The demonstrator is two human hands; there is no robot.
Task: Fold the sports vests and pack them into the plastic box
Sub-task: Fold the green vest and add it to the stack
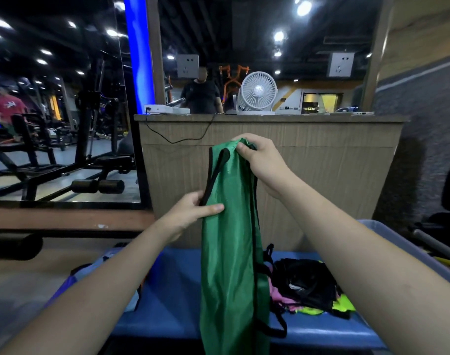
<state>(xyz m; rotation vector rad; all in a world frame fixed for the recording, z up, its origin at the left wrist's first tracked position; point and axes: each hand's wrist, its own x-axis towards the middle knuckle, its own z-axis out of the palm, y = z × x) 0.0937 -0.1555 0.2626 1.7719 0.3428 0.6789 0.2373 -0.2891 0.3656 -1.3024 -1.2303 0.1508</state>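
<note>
Held up in mid-air above the blue worktop (172,298): one green vest (229,252), shiny mesh cloth edged in black binding, hanging long and narrow with its sides gathered together. Pinched at the top by the right hand (259,160), fingers curled over a bunched shoulder. Gripped lower down by the left hand (193,208), thumb laid flat across the green cloth and fingers wrapped behind the black-edged strap loop. Both grips closed on the vest, neither loose.

Two hands, two bare forearms, one vest in the air. To the right of the green vest, on the worktop, a heap of vests (310,288): black on top, pink and neon yellow showing beneath, number impossible to count from the tangle. To the left of the green vest, partly behind the left forearm, a pale blue and purple piece of cloth (90,275), shape unclear. Further right of the heap, a corner of a translucent plastic box (387,239), mostly covered by the right forearm, inside not visible.

Bottom hem of the green vest cut off by the lower frame edge. Behind the vest, a wooden counter (270,134) carrying one white fan (258,92). Above it, a mirror with a blurred reflection of a person.
</note>
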